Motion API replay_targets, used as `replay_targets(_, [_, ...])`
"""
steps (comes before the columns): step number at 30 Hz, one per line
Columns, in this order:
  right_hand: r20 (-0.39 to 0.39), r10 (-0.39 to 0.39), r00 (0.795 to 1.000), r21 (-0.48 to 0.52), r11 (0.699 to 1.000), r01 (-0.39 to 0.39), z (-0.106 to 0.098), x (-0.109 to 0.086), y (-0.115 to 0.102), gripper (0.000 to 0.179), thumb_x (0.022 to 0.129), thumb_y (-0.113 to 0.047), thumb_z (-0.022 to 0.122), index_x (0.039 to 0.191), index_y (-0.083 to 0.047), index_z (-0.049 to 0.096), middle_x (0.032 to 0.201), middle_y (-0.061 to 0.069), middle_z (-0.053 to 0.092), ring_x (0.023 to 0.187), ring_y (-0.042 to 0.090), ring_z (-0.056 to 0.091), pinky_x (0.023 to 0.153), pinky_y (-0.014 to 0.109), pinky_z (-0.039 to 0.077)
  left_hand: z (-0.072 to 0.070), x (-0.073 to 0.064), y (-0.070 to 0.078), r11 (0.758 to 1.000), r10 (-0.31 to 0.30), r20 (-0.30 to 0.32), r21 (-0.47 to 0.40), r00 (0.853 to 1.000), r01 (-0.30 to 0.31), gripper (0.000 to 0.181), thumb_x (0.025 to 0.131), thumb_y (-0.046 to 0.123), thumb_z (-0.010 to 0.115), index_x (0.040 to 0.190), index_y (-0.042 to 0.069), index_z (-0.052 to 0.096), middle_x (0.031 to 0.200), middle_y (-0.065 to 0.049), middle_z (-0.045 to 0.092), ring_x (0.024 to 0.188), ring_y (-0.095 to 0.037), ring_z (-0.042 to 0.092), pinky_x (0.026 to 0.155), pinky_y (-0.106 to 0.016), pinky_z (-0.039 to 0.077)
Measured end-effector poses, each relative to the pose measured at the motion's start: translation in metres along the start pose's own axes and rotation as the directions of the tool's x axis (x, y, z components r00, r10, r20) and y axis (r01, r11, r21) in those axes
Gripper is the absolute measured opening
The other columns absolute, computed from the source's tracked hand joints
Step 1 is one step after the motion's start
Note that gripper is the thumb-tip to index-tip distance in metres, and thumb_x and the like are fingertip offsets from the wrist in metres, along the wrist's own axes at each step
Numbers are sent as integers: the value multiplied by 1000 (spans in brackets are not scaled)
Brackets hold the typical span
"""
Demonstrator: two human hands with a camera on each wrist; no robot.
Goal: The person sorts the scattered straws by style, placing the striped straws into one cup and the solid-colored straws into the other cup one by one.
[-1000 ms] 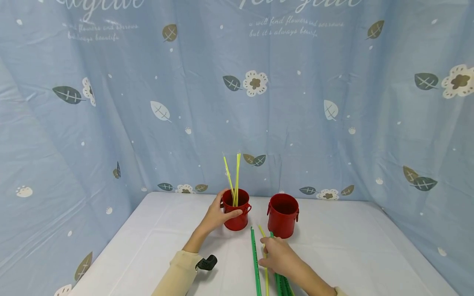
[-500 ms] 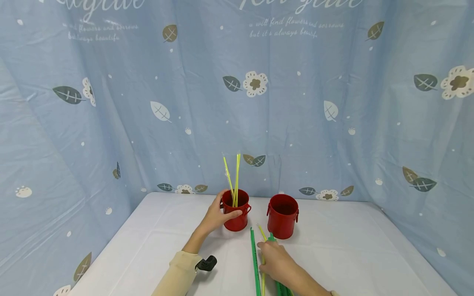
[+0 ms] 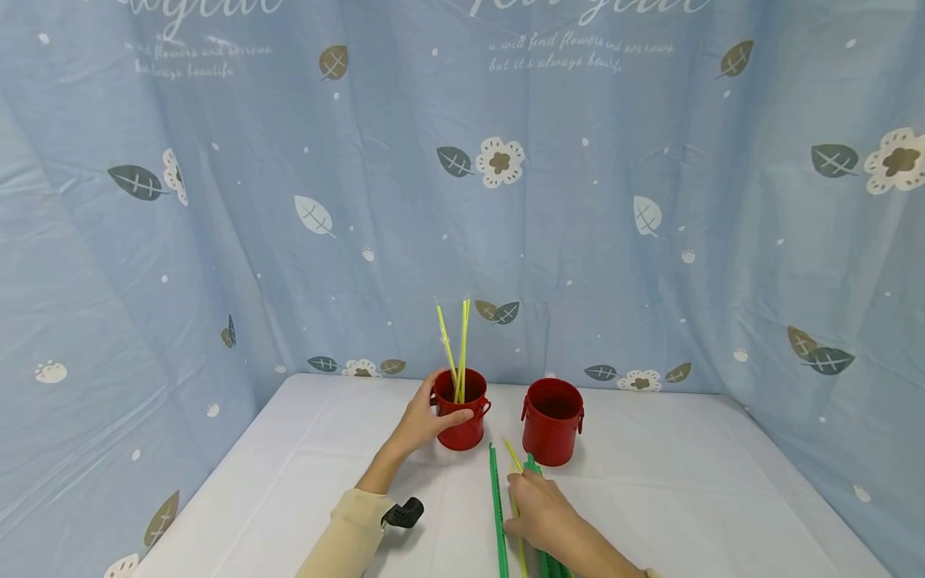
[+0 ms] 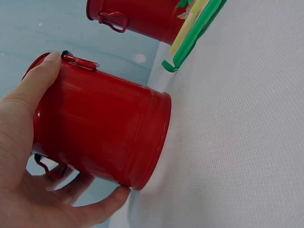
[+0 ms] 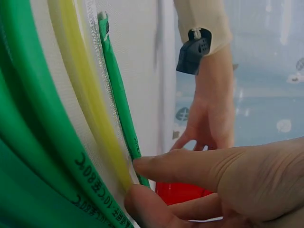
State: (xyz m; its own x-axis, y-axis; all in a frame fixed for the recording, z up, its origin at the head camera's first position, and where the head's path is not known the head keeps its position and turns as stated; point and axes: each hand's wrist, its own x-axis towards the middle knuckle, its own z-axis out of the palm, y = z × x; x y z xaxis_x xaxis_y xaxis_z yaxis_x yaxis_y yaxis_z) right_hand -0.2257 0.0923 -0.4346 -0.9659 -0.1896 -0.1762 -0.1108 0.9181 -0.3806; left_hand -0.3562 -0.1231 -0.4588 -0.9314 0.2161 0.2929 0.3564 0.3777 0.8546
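My left hand (image 3: pixel 421 421) grips a small red bucket (image 3: pixel 461 433) from its left side, thumb across the front. Several yellow straws (image 3: pixel 463 345) stand in it, leaning. Seen from the left wrist, the bucket (image 4: pixel 104 123) fills the palm, with fingers along its far side and base. My right hand (image 3: pixel 543 514) is low over the straws on the table, in front of the second bucket. In the right wrist view, thumb and forefinger pinch a clear-wrapped yellow straw (image 5: pixel 92 95). Green-wrapped printed straws (image 5: pixel 40 109) lie close beside it.
A second red bucket (image 3: pixel 552 437) stands to the right, no straws showing in it. One green straw (image 3: pixel 499 506) lies apart, left of the right hand. The white-covered table (image 3: pixel 694 482) ends at a patterned blue curtain (image 3: pixel 405 241).
My right hand has moved slightly left, then a little back right, its fingers closing on the yellow straw, whose lower part shifted with it. My left hand stays on the bucket.
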Motion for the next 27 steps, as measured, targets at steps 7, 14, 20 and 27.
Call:
replay_targets(7, [74, 33, 997, 97, 994, -41, 1, -6, 1, 28, 78, -18, 82, 91, -4, 61, 69, 7, 53, 44, 16, 58, 46, 21, 46, 0, 1, 0, 1000, 2, 6, 7, 1000, -2, 96, 80, 41, 80, 154, 13, 26, 149, -6, 44, 136, -31, 44, 105, -53, 47])
replay_targets(14, [99, -9, 995, 144, 990, -5, 0, -6, 5, 23, 81, -18, 79, 81, -8, 59, 61, 6, 57, 43, 15, 59, 47, 20, 45, 0, 1, 0, 1000, 0, 7, -8, 1000, 0, 95, 80, 41, 80, 154, 15, 26, 149, -5, 44, 136, -30, 45, 105, -53, 46])
replay_targets(20, [117, 0, 993, 154, 988, -18, 2, -4, 5, 20, 82, -14, 78, 91, -5, 63, 62, 7, 57, 44, 15, 60, 47, 18, 48, 0, 1, 0, 1000, -3, 3, -9, 1000, 3, 91, 79, 40, 81, 152, 22, 28, 148, -4, 46, 135, -27, 46, 105, -52, 47])
replay_targets(27, [115, 15, 993, 158, 987, -33, 2, -2, 5, 24, 79, -13, 80, 92, -5, 62, 65, 8, 56, 45, 17, 60, 47, 20, 48, 0, 1, -1, 1000, -4, 0, -5, 1000, 4, 92, 79, 40, 81, 152, 21, 28, 148, -4, 46, 135, -27, 46, 105, -51, 47])
